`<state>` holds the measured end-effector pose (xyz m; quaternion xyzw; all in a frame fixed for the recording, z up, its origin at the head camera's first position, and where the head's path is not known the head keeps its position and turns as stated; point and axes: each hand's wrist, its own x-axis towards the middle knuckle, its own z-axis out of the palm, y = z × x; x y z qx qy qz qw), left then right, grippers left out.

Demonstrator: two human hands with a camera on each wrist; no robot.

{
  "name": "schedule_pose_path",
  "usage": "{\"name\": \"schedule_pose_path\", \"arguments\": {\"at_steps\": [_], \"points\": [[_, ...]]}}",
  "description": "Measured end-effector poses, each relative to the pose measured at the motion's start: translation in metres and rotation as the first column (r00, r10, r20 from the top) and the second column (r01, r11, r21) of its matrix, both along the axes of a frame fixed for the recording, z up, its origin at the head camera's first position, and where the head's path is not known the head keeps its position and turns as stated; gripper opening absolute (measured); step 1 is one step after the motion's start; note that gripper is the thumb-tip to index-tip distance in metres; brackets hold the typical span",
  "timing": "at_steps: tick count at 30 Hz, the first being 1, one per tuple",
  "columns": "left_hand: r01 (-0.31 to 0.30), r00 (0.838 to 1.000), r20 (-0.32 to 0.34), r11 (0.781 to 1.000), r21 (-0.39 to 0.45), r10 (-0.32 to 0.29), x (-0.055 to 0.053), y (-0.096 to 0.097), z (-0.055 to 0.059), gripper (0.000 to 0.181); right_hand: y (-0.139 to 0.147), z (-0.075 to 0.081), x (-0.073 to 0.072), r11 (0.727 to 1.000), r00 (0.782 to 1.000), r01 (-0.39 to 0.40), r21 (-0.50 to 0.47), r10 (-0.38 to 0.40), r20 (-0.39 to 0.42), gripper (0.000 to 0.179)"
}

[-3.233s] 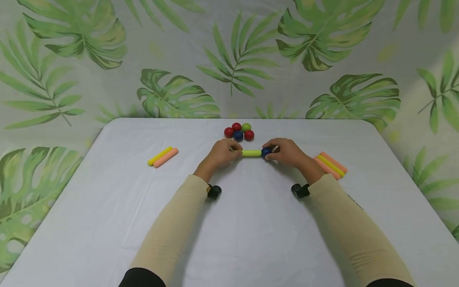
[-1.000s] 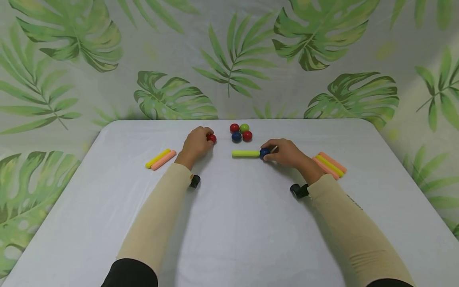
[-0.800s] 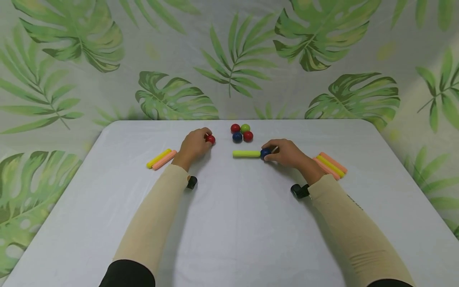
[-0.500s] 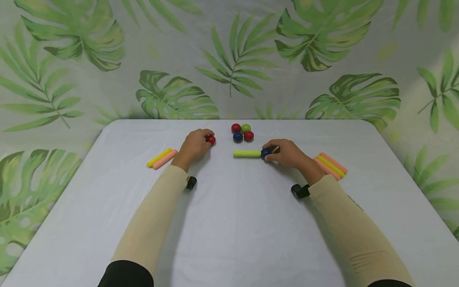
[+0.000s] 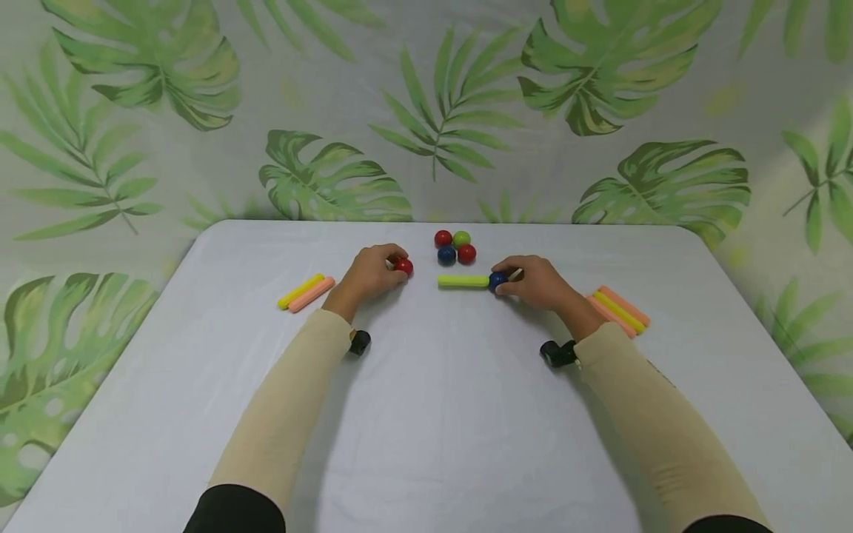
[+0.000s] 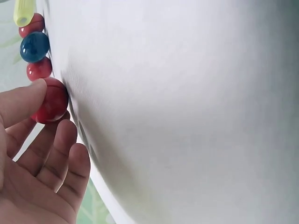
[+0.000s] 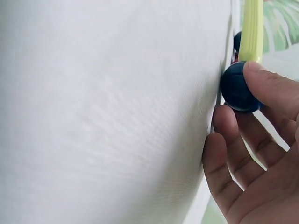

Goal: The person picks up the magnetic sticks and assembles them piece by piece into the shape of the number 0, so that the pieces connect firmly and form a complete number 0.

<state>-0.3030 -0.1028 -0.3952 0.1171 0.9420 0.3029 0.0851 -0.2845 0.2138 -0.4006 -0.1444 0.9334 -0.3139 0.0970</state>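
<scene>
My left hand (image 5: 373, 274) pinches a glossy red ball (image 5: 403, 267) between thumb and fingers, left of centre on the table. In the left wrist view the thumb lies across the top of that red ball (image 6: 52, 101). My right hand (image 5: 537, 283) pinches a dark blue ball (image 5: 497, 281). A ribbed yellow-green stick (image 5: 463, 281) extends leftward from the blue ball, its end against or in it; its left end is free. The right wrist view shows the stick (image 7: 252, 32) meeting the blue ball (image 7: 238, 87) beside the thumb. A gap separates the red ball from the stick.
Behind the stick sit two red balls (image 5: 466, 254), a blue ball (image 5: 446, 255) and a green ball (image 5: 461, 239). A yellow and an orange stick (image 5: 312, 295) lie at left; orange and yellow sticks (image 5: 620, 311) lie by the right forearm. A white cloth covers the table (image 5: 440, 414).
My left hand let go of the stick, took a red ball from the group and carried it left. Lately it has shifted slightly nearer the stick. The right hand keeps its hold on the blue ball.
</scene>
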Motion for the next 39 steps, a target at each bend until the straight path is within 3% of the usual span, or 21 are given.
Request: {"name": "schedule_pose_path", "arguments": {"at_steps": [10,39], "points": [[0.023,1.000,0.010,0.997,0.067,-0.024,0.001,0.007,-0.006,0.038,0.006,-0.002,-0.006,1.000,1.000,0.020,-0.015,-0.020,0.015,0.040],[0.071,0.997,0.022,0.993,0.095,-0.073,0.004,0.032,-0.011,0.035,0.002,-0.002,-0.007,0.999,1.000,0.021,-0.028,-0.021,0.016,0.040]]}}
